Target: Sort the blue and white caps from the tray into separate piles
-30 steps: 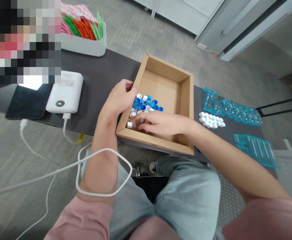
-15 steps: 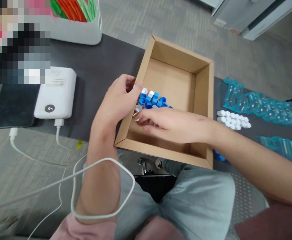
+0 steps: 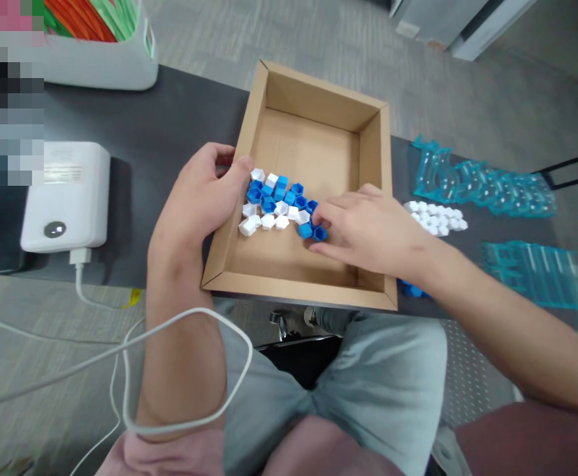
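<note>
- One cardboard box, open-topped, right at the front edge of the dark table, just beyond the pale jeans.
- Over to the left hand: clasps the box's left wall firmly, thumb across the rim, fingers bent down the outer side.
- Across to the right hand: reaches in over the box's right wall, palm down, half open, thumb and forefinger apart around the near right end of the cluster; touches blue there, but cannot tell whether pinching any.
- And what a cluster! Blue pieces and white pieces, small and hexagonal, some hollow side up, all on the box floor, packed in a band from the left wall to the right fingertips.
- Mostly white along the near left of that band, mostly blue through the middle and at the right end.
- Out to the right of the box: white blocks in a tight bunch, with a far teal row behind and a near teal row in front, both of clear plastic.
- Under the right forearm, just beside the box: a blue patch, partly hidden.
- Far left: white power bank, plugged in, near a pale bin of orange and green strips.
- Looped over the left forearm: white cable.
</note>
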Available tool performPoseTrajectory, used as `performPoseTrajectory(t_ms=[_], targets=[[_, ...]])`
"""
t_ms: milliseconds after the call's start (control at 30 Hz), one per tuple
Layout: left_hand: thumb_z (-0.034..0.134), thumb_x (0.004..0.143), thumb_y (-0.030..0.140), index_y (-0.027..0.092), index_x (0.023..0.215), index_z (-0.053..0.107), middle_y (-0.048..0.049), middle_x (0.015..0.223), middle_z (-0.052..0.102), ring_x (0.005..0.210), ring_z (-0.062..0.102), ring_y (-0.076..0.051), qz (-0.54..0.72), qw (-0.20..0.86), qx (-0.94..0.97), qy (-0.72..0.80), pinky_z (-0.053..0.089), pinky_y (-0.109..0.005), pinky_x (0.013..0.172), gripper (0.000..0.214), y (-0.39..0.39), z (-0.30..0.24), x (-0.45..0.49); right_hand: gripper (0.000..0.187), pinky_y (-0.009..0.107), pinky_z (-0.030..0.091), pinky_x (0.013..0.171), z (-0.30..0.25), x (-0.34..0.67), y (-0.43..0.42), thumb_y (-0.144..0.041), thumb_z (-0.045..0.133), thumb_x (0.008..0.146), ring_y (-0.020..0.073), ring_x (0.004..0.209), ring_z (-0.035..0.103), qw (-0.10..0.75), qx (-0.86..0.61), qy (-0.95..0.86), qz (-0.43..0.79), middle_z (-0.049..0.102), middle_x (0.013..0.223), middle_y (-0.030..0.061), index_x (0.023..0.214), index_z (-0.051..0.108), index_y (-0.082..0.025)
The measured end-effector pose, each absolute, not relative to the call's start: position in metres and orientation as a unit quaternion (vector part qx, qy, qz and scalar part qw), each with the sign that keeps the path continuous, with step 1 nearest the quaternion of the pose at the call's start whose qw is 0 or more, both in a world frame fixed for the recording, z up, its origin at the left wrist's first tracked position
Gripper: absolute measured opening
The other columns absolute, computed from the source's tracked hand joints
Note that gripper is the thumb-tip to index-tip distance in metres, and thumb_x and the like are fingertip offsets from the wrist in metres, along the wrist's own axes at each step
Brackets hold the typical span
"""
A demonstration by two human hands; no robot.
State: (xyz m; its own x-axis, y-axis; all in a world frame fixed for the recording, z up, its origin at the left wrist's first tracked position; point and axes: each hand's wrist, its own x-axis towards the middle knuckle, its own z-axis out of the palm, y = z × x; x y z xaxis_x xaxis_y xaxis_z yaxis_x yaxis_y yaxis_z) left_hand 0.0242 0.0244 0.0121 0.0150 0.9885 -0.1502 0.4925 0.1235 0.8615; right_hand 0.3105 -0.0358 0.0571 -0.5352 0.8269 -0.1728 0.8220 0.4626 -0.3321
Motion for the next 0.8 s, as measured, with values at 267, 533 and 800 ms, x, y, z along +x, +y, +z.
performPoseTrajectory(t_ms=[267,533,800], targets=[[0.072,0.104,0.060,0.027,0.129,0.076,-0.0016,0.144,0.084,0.130,0.071,-0.033,0.306,0.388,0.574,0.653,0.056,-0.055,0.126,0.041,0.026,0.017,0.028,0.029,0.042,0.053,0.100,0.086,0.340,-0.056,-0.042,0.075,0.108,0.0295,0.104,0.073,0.125,-0.516,-0.812,0.241,0.082,0.116,0.0083,0.131,0.078,-0.025],[0.068,0.089,0.094,0.040,0.120,0.073,0.0170,0.124,0.085,0.139,0.066,-0.032,0.387,0.383,0.553,0.631,0.054,-0.063,0.124,0.062,0.023,0.005,0.020,0.041,0.039,0.058,0.096,0.093,0.408,-0.105,-0.060,0.076,0.108,0.0251,0.103,0.071,0.286,-0.577,-0.737,0.205,0.083,0.118,0.0084,0.127,0.084,-0.024],[0.052,0.087,0.098,0.039,0.116,0.067,0.0142,0.114,0.082,0.127,0.066,-0.023,0.385,0.291,0.595,0.643,0.059,-0.060,0.118,0.067,0.013,-0.001,0.019,0.048,0.037,0.059,0.093,0.045,0.491,-0.177,-0.071,0.086,0.096,0.0235,0.099,0.073,0.427,-0.657,-0.588,0.200,0.082,0.108,0.0060,0.109,0.074,-0.026]])
